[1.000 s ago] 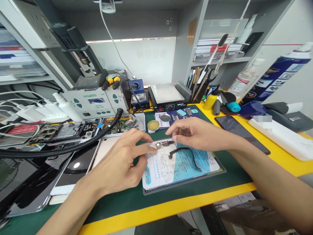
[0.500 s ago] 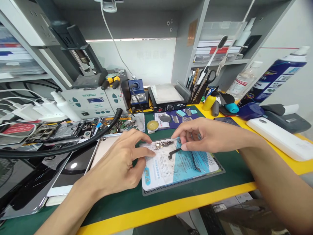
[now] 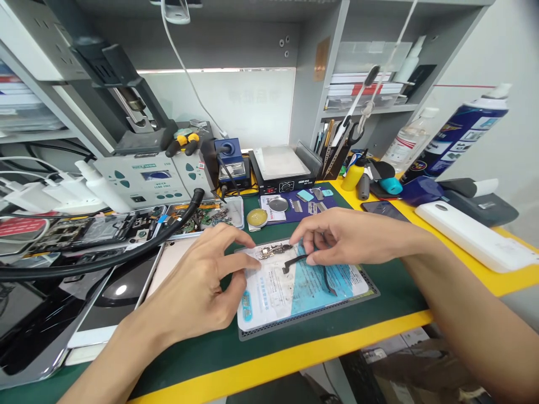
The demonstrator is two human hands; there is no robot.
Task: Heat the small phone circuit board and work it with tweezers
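My right fingertips (image 3: pixel 314 259) are now pinching the black flex cable (image 3: pixel 304 261) at mid-frame; a second ago they were only hovering, so I'm actually gripping it. Left hand (image 3: pixel 202 286) is pressing its fingertips on the mat's (image 3: pixel 295 292) left edge, just beside the small circuit board (image 3: pixel 273 251), fingers curled, holding nothing. Upper left of that, the clear parts tray (image 3: pixel 238 206) is holding loose boards and flex scraps.
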